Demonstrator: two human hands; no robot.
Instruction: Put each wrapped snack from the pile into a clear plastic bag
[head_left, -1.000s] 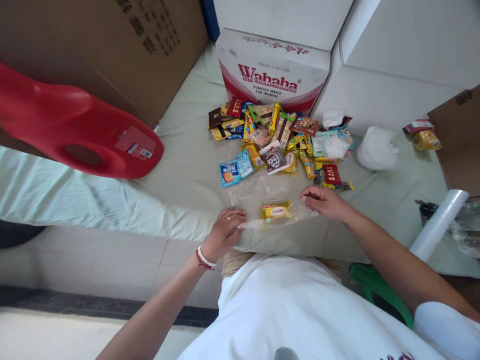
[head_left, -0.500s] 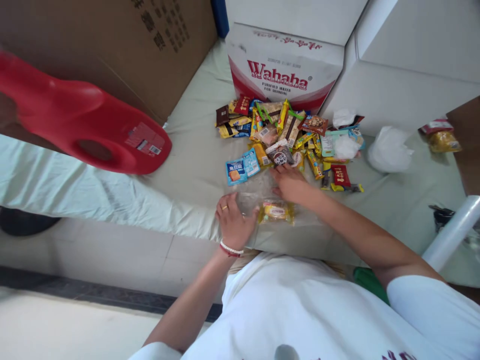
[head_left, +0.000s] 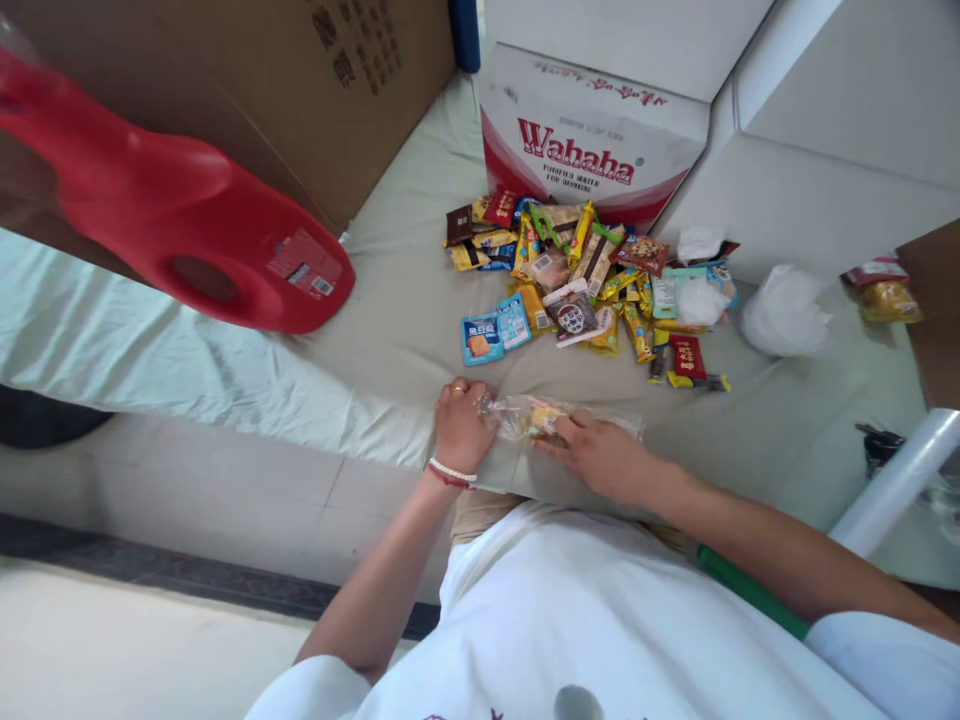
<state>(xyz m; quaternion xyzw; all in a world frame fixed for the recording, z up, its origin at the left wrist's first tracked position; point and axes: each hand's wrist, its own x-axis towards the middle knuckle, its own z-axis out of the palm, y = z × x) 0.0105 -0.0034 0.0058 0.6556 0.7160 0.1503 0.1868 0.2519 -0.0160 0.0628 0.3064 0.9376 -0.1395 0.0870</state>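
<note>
A yellow-wrapped snack [head_left: 541,415] lies inside clear plastic film [head_left: 514,412] near the bed-like surface's front edge. My left hand [head_left: 461,425] is closed on the bunched left end of the film, a ring and bracelets on it. From the right, my right hand [head_left: 600,455] reaches over the snack, its fingers bent together onto it through the film and partly covering it. Beyond my hands, a heap of small packaged snacks [head_left: 592,260] includes two blue sachets [head_left: 495,330] and a dark round-printed packet [head_left: 574,312].
A Wahaha carton [head_left: 577,150] stands behind the heap. At left are a large red jug [head_left: 225,240] and a brown box [head_left: 247,90]. Crumpled white plastic [head_left: 786,310] lies to the right, with a pale roll [head_left: 896,485] nearer me. Pale green cloth [head_left: 375,350] covers the surface.
The film that lay spread out is now gathered around the snack. My left hand has closed on its end, and my right hand has come back from the heap onto the snack.
</note>
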